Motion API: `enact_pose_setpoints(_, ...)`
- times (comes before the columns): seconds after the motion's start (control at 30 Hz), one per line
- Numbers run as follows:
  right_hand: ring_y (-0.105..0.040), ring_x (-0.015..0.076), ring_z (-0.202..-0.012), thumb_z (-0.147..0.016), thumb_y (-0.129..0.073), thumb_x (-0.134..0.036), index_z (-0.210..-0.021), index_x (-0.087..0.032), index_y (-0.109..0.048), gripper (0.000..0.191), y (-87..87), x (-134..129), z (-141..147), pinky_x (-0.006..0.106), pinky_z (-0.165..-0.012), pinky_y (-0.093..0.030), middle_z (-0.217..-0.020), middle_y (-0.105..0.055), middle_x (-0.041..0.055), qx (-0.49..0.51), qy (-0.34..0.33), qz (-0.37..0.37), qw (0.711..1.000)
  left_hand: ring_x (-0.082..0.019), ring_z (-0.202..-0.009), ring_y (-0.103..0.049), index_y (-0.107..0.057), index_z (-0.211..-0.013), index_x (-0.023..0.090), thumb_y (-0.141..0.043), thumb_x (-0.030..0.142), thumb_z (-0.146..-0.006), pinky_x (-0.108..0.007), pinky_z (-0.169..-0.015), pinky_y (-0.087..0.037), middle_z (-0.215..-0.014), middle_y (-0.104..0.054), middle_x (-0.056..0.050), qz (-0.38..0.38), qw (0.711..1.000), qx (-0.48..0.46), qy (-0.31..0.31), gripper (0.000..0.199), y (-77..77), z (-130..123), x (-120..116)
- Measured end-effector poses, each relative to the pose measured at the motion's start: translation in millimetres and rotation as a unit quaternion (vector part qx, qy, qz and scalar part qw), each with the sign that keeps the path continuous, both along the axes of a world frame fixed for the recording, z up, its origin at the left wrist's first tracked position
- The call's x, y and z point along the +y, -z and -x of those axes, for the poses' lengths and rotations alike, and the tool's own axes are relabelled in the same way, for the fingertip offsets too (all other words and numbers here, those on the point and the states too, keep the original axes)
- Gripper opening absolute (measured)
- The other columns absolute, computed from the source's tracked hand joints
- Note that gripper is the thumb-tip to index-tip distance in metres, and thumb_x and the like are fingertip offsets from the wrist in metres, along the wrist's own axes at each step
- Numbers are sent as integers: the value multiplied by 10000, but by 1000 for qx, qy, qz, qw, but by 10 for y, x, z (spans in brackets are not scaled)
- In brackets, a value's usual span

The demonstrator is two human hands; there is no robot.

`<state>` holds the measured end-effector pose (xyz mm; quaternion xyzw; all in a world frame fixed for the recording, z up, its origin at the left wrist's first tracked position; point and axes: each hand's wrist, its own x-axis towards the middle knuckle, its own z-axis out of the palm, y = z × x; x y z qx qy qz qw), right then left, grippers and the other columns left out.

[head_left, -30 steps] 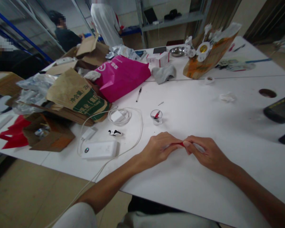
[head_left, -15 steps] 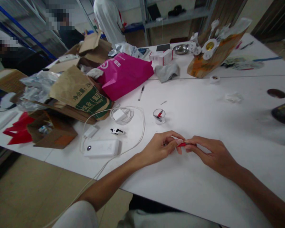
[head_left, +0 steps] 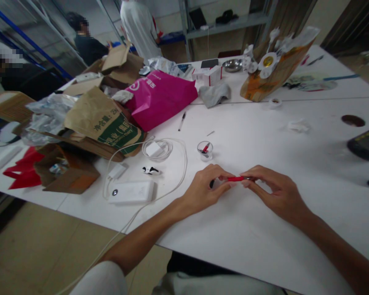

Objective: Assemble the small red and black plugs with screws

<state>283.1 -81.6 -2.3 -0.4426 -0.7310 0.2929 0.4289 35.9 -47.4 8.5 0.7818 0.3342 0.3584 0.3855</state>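
A slim red object with a dark metallic end, like a small screwdriver or pen (head_left: 236, 179), is pinched between my two hands above the white table (head_left: 203, 229). My left hand (head_left: 207, 186) grips its left part, and a black bit shows inside the curled fingers. On the right, the thumb and fingers of my right hand (head_left: 272, 186) close on the dark end. Just beyond them stands a small clear cup (head_left: 205, 152) with red and dark pieces in it. A black-and-white clip-like object (head_left: 151, 170) lies to the left.
At left are a white power bank (head_left: 132, 192), a coiled white cable (head_left: 172, 147), a cardboard box (head_left: 69, 172) and a magenta bag (head_left: 162, 98). A pen (head_left: 182, 121) lies farther back. A dark device (head_left: 365, 143) sits at right. Other people are beyond the table.
My hands have risen slightly and spread a little apart, so more of the red shaft shows between them. The view has shifted slightly.
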Motion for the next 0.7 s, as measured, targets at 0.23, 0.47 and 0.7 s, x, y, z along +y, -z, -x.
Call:
enact_pose_setpoints(0.23,-758,232,-924,-1033,-730,-260,-1141,-289,-778,122,-45,7,26,375,-809,-626,-1047,-803,62,7,-13,-8,1000,-212,-965,-687,-798,-1232,183,-739,378,-1037,-377,-912,-559,-1026,-772,-98,-45,999,4,4,282,71,-5,12)
enact_pose_setpoints(0.47,-756,233,-901,-1049,-700,-298,-1143,-281,-795,135,-44,-3,42,380,-793,-636,-1028,-808,72,-4,-22,4,1000,-210,-932,-701,-791,-1168,199,-743,372,-1031,-386,-922,-552,-973,-778,-73,-83,996,31,-10,226,48,-2,-12)
enact_pose_setpoints(0.7,-759,232,-908,-1039,-714,-281,-1141,-290,-797,132,-21,1,21,377,-802,-630,-1041,-806,63,-3,-20,5,1000,-199,-929,-731,-771,-1206,198,-749,317,-1024,-375,-932,-537,-968,-808,-52,-74,997,21,-7,218,37,-5,-40)
